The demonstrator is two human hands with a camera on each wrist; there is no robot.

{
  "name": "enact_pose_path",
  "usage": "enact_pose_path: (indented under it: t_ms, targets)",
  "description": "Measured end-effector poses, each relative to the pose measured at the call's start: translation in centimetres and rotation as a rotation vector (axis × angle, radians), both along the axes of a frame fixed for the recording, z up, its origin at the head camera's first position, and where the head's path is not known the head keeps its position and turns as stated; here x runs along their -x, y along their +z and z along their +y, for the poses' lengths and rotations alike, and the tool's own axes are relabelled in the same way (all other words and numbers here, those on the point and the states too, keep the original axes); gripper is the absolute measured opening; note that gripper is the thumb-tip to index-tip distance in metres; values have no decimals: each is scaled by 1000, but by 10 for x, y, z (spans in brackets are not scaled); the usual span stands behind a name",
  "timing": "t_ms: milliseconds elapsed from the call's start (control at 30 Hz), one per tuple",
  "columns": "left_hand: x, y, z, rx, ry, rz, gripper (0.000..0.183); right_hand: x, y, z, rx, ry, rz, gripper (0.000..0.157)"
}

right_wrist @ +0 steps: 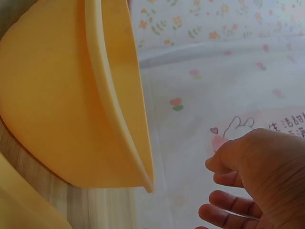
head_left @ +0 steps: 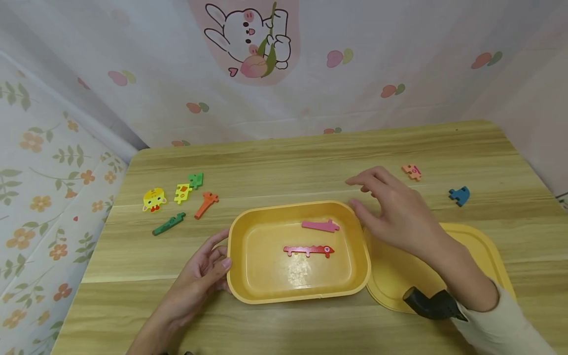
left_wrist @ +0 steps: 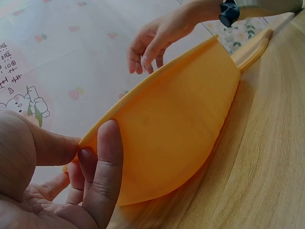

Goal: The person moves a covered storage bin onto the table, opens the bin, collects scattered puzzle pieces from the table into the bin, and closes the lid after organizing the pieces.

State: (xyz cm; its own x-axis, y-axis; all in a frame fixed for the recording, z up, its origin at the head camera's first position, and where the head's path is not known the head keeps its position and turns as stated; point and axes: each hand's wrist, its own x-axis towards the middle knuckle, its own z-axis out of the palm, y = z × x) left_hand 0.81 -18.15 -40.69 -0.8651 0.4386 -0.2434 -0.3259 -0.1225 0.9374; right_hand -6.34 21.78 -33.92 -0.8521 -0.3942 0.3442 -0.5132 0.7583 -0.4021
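Note:
A yellow plastic box [head_left: 262,246] stands on the table with a pink puzzle piece [head_left: 320,226] and a red puzzle piece [head_left: 306,250] lying inside. At its left end, my left hand [head_left: 195,278] grips the rim, thumb on the edge and fingers against the outer wall; the left wrist view shows this pinch on the box wall [left_wrist: 171,129]. My right hand [head_left: 395,212] hovers by the box's far right corner, fingers loosely bent and holding nothing. In the right wrist view these fingers [right_wrist: 231,202] are apart from the box rim [right_wrist: 107,100].
A yellow lid [head_left: 479,241] lies right of the box, partly under my right arm. On the left are a giraffe-head piece [head_left: 154,199], a dark green piece [head_left: 169,224], an orange piece [head_left: 206,204] and others. A peach piece [head_left: 412,172] and a blue piece [head_left: 459,195] lie far right.

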Motion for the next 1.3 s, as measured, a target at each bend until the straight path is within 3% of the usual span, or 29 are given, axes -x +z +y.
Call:
enact_pose_path:
  t_ms: [433, 1033, 1300]
  targets:
    - [0, -1, 0, -4, 0, -3, 59, 10, -1, 19, -33, -101, -62, 36]
    - [1, -3, -1, 2, 2, -1, 58, 27, -15, 43, -17, -135, -102, 43]
    - [1, -3, -1, 11, 3, -8, 60, 34, -23, 51, 4, -187, -168, 40]
